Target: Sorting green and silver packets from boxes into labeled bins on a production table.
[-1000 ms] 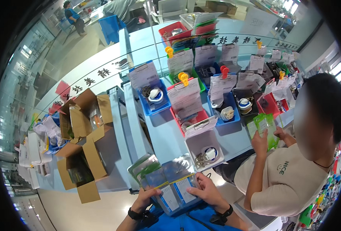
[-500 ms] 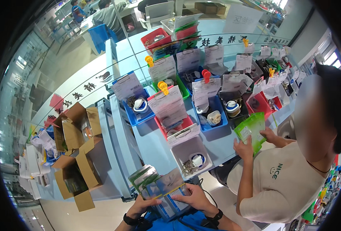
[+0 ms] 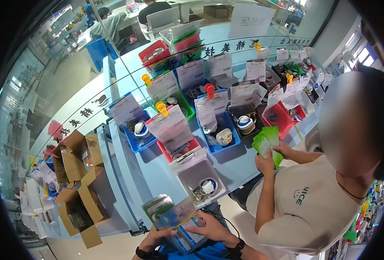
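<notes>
Low in front of my body, a fanned stack of flat plastic packets [image 3: 179, 214] rests between my two hands, some clear, some with green, blue and yellow print. My left hand [image 3: 158, 236] closes on its lower left side, thumb across the front. On the right side my right hand [image 3: 214, 227] grips the same packets, thumb on top. A white bin [image 3: 220, 197], with small metal parts and a white-and-blue roll in it, stands just beyond. To my right, a co-worker's hands [image 3: 267, 160] hold green packets [image 3: 265, 143].
Rows of red [image 3: 166, 152], blue [image 3: 239, 141] and green bins with clipped paper sheets fill the table [image 3: 153, 173]. Open cardboard boxes [image 3: 88, 203] stand at the left. A glass partition runs along the back. The co-worker [image 3: 304, 195] sits close on the right.
The view has shifted, so the bins appear farther left. The co-worker's green packets are held closer together. My hands keep their grip on the packets.
</notes>
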Motion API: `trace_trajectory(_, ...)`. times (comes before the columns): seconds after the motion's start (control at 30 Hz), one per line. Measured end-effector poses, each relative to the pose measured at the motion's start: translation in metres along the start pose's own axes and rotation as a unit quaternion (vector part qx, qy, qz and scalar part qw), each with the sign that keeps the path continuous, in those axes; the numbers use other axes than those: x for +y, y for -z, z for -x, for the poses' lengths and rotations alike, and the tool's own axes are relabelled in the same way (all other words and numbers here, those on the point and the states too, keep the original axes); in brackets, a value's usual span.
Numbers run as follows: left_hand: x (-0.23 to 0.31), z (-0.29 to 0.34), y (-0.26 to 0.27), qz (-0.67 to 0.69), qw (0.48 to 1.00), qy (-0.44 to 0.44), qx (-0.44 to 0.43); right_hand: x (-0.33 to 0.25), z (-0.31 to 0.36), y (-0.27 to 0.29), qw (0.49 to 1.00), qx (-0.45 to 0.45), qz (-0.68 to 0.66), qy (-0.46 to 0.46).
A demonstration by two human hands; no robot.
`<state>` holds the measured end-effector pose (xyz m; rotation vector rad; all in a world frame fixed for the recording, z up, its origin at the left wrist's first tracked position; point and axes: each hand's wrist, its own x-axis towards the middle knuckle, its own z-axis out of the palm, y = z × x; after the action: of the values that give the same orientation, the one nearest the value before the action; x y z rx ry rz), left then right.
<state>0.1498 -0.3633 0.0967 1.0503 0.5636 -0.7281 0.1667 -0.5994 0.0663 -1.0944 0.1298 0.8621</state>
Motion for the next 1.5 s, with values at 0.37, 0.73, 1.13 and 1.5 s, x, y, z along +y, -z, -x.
trace_trajectory(0.37, -0.009, 0.003, -0.005, 0.005, 0.999, -0.031, 0.006, 0.001, 0.010, -0.002, 0.998, 0.028, -0.031, 0.047)
trace_trajectory(0.73, 0.024, 0.017, -0.037, 0.060, 0.989, -0.133, -0.002, -0.085, 0.049, 0.011, 0.980, 0.149, -0.079, 0.102)
trace_trajectory(1.13, 0.051, 0.045, -0.073, 0.153, 0.930, -0.329, -0.062, -0.106, 0.045, -0.020, 0.991, 0.064, -0.009, 0.116)
trace_trajectory(1.5, 0.001, 0.054, -0.007, 0.106, 0.989, -0.067, -0.076, -0.092, 0.058, -0.030, 0.983, 0.085, 0.160, 0.027)
